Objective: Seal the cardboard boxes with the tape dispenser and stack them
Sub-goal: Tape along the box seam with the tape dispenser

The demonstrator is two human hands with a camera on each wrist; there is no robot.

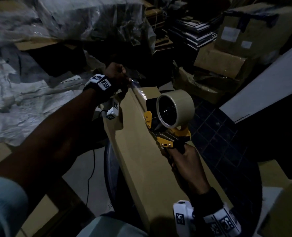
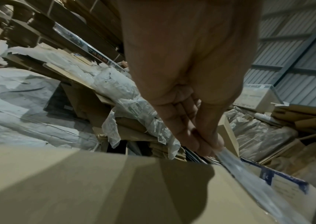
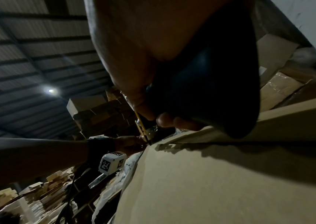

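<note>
Above the cardboard box (image 1: 138, 151), left hand (image 1: 117, 74) pinches the tape (image 1: 138, 90) end; right hand (image 1: 186, 166) grips the tape dispenser (image 1: 169, 120). Slack could wrinkle the tape off-seam.

A dim warehouse storeroom: corrugated metal roofing (image 3: 28, 45) overhead, stacked cardboard cartons (image 1: 241, 36) at two o'clock, crumpled plastic sheeting (image 1: 22, 93) at ten o'clock.

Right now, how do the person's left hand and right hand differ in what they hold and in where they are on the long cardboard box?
The left hand pinches the free end of the clear tape strip; the right hand grips the handle of the yellow tape dispenser. The left hand is at the far end of the long tan cardboard box; the right hand is nearer the person. Both wear wrist cameras.
</note>
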